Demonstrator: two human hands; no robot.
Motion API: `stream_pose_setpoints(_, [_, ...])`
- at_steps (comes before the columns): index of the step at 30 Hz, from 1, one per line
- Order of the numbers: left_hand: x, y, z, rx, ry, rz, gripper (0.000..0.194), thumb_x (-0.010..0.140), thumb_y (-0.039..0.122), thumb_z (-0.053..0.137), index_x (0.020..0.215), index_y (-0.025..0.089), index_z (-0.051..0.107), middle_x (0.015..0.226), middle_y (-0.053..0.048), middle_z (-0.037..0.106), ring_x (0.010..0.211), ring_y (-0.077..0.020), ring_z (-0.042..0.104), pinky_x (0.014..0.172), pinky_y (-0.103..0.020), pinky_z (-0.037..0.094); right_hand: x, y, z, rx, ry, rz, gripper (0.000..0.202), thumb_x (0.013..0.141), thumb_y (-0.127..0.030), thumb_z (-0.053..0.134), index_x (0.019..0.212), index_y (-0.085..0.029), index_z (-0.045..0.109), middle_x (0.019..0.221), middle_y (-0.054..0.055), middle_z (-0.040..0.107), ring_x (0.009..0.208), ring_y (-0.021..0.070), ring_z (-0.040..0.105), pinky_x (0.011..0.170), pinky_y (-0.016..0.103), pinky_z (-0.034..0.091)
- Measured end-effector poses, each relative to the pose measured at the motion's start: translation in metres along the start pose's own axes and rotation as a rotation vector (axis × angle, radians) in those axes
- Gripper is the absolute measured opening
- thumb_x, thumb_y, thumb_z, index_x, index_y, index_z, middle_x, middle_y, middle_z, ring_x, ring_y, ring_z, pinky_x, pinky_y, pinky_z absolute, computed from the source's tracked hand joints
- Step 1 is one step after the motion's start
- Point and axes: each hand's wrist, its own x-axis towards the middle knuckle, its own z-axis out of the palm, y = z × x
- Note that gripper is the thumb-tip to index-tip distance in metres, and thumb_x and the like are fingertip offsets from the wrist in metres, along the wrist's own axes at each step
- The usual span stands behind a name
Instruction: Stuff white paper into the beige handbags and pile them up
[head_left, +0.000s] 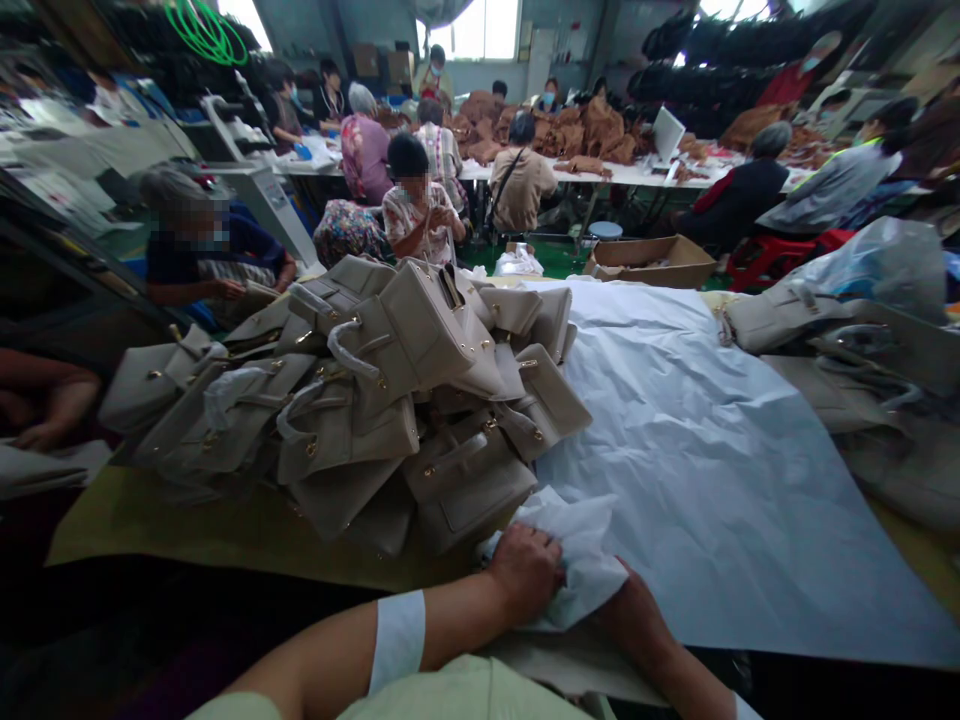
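Crumpling between both hands, the white tissue paper (574, 560) sits at the near edge of the table (187, 525). The left hand (529, 570) closes over its near-left side; the right hand (637, 615) lies partly under it, its fingers hidden, so its grip cannot be told. Just beyond, touching the paper, rises a pile of beige handbags (375, 400) toward the left edge. To the right, a large white sheet (712, 450) spreads flat and bare to the far edge.
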Motion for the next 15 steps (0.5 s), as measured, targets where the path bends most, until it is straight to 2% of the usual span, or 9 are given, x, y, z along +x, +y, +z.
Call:
stream_pose_setpoints(2, [0.006,-0.003,-0.003,-0.007,-0.033,0.001,0.037,0.107,0.042,0.064,0.114,0.009,0.080,0.117,-0.019,0.079,0.117,-0.0366,0.072,0.112,-0.054,0.054,-0.004,0.004,-0.004,-0.017,0.126,0.083,0.012,0.091,-0.032,0.067,0.085,-0.022,0.072,0.080,0.008,0.077,0.072,0.0270,0.074,0.068,0.039,0.064])
stream_pose_setpoints(3, [0.009,-0.006,-0.003,-0.012,-0.021,0.006,0.034,0.106,0.040,0.064,0.109,0.010,0.081,0.119,-0.019,0.078,0.122,-0.0373,0.070,0.116,-0.055,0.051,-0.005,0.005,-0.006,-0.024,0.210,0.112,0.014,0.089,-0.033,0.067,0.095,-0.021,0.073,0.088,0.010,0.078,0.078,0.0289,0.076,0.071,0.041,0.065])
stream_pose_setpoints(5, [0.012,-0.010,0.001,-0.037,0.075,-0.015,0.031,0.103,0.041,0.071,0.110,0.013,0.082,0.140,-0.020,0.071,0.143,-0.0409,0.058,0.128,-0.059,0.040,-0.007,0.008,-0.010,-0.009,0.327,0.112,0.041,0.087,-0.034,0.070,0.125,-0.019,0.070,0.121,0.016,0.078,0.109,0.0343,0.077,0.090,0.048,0.067])
stream_pose_setpoints(7, [0.016,-0.011,0.006,-0.105,0.187,-0.137,0.044,0.094,0.042,0.082,0.127,0.014,0.076,0.165,-0.020,0.052,0.159,-0.0423,0.041,0.134,-0.058,0.032,-0.007,0.010,-0.011,0.053,0.317,0.080,0.064,0.086,-0.034,0.071,0.148,-0.020,0.058,0.148,0.019,0.067,0.135,0.0361,0.068,0.110,0.054,0.060])
stream_pose_setpoints(8, [0.017,-0.011,0.008,-0.151,0.213,-0.223,0.058,0.091,0.039,0.086,0.140,0.013,0.069,0.170,-0.021,0.045,0.160,-0.0411,0.039,0.134,-0.055,0.035,-0.006,0.011,-0.010,0.096,0.293,0.107,0.069,0.086,-0.036,0.071,0.152,-0.021,0.055,0.153,0.019,0.064,0.137,0.0358,0.066,0.113,0.055,0.058])
stream_pose_setpoints(10, [0.021,-0.012,0.012,-0.218,0.215,-0.347,0.075,0.089,0.032,0.088,0.155,0.012,0.056,0.162,-0.022,0.055,0.149,-0.0367,0.053,0.125,-0.047,0.046,-0.004,0.014,-0.006,0.204,0.224,0.272,0.078,0.083,-0.044,0.074,0.153,-0.020,0.052,0.151,0.020,0.066,0.127,0.0360,0.072,0.108,0.054,0.061])
stream_pose_setpoints(11, [0.022,-0.014,0.013,-0.217,0.211,-0.336,0.067,0.092,0.029,0.085,0.152,0.013,0.059,0.150,-0.020,0.064,0.140,-0.0344,0.060,0.119,-0.045,0.051,-0.002,0.016,-0.005,0.270,0.169,0.384,0.082,0.079,-0.048,0.075,0.152,-0.018,0.053,0.145,0.021,0.070,0.119,0.0364,0.075,0.102,0.053,0.063])
stream_pose_setpoints(13, [0.022,-0.019,0.017,-0.130,0.221,-0.147,0.031,0.100,0.028,0.075,0.129,0.018,0.073,0.123,-0.013,0.076,0.122,-0.0308,0.068,0.110,-0.044,0.054,0.002,0.019,-0.006,0.387,0.017,0.518,0.074,0.077,-0.047,0.071,0.143,-0.016,0.061,0.128,0.019,0.079,0.105,0.0349,0.079,0.092,0.048,0.065])
stream_pose_setpoints(15, [0.018,-0.023,0.021,0.007,0.219,0.129,0.014,0.107,0.026,0.065,0.107,0.020,0.077,0.108,-0.010,0.078,0.111,-0.0280,0.069,0.103,-0.043,0.055,0.008,0.021,-0.011,0.400,-0.150,0.471,0.048,0.080,-0.037,0.059,0.121,-0.019,0.075,0.110,0.015,0.084,0.098,0.0318,0.079,0.089,0.042,0.063])
